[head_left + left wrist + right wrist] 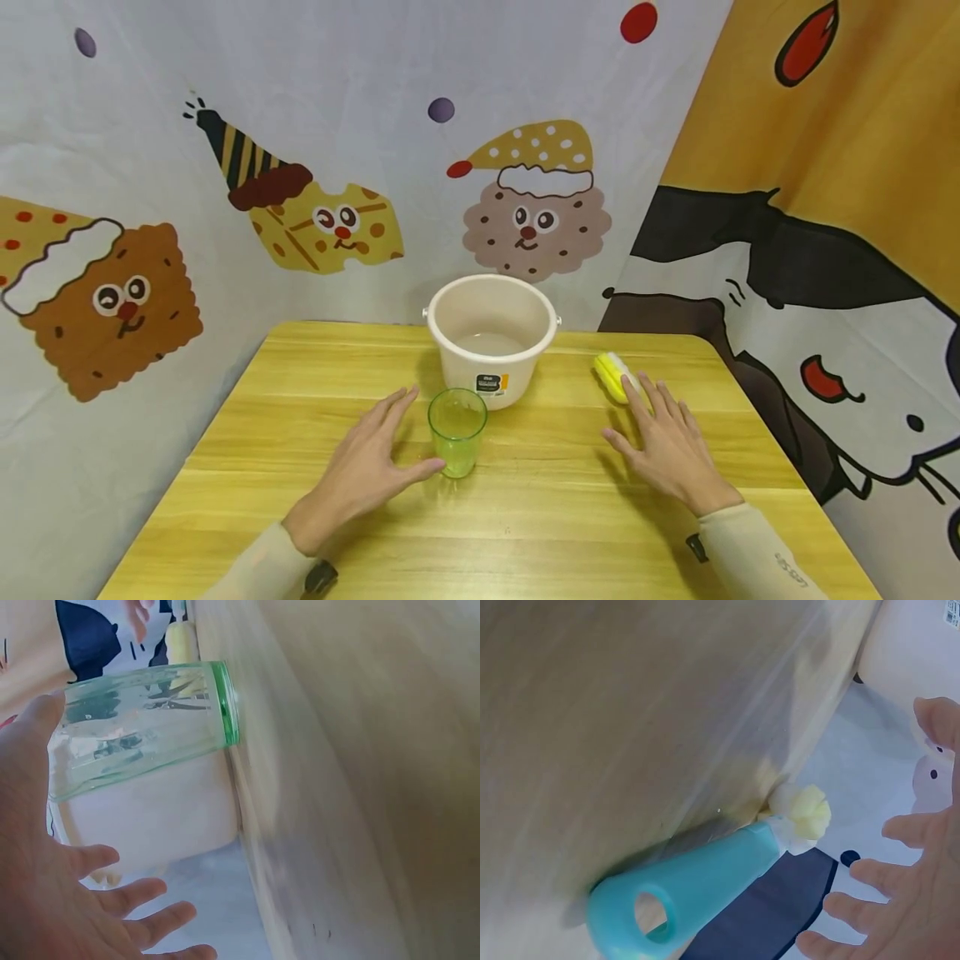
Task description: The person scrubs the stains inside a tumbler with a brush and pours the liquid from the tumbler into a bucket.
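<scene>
Empty left grip (pixel 365 468) by cup (pixel 457 437), empty right grip (pixel 671 448) by brush (pixel 705 881), bucket (pixel 521 373) with illegible label (pixel 491 384)

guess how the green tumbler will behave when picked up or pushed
The green tumbler is probably stiff, since its see-through wall holds an even, round rim. It may be slippery, as its sides look smooth and glossy. A push near the top could tip it, because it stands upright and narrows toward its base.
</scene>
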`<state>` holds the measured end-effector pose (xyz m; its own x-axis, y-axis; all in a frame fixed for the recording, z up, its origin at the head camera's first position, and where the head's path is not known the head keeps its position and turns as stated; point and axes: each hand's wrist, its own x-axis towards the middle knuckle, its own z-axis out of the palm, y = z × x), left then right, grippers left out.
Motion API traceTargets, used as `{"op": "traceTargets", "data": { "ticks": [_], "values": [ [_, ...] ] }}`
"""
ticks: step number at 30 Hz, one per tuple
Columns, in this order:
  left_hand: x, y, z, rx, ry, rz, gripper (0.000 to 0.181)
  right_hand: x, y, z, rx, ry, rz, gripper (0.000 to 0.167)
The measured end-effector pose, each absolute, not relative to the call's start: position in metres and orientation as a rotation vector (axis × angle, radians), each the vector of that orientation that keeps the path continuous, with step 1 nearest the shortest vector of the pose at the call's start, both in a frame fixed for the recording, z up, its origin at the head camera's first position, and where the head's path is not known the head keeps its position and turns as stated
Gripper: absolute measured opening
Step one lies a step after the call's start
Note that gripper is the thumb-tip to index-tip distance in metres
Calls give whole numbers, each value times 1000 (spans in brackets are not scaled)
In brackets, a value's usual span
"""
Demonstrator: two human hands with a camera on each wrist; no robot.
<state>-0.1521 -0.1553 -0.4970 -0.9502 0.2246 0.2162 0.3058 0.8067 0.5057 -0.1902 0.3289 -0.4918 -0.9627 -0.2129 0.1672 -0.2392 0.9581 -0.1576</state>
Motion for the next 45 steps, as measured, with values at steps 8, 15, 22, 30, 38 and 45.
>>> {"op": "traceTargets", "data": {
  "ticks": [8, 15, 22, 30, 38, 45],
  "values": [
    [-151, -148, -495, -422, -2824, -939, 119, -192, 331, -494, 335, -2962, 227, 92],
    [-153, -142, -495, -423, -2818, -976, 120, -194, 333, -496, 310, -2979, 239, 91],
    [-154, -139, -492, -431, -2792, -992, 119, -196, 335, -495, 306, -2988, 237, 91],
    [-154, -136, -491, -425, -2800, -1070, 119, -197, 337, -494, 296, -3006, 231, 91],
    [-154, -131, -492, -446, -2765, -1137, 121, -197, 340, -496, 279, -3022, 232, 91],
    [-155, -125, -491, -453, -2738, -1205, 123, -198, 342, -495, 274, -3031, 235, 91]
  ]
}}
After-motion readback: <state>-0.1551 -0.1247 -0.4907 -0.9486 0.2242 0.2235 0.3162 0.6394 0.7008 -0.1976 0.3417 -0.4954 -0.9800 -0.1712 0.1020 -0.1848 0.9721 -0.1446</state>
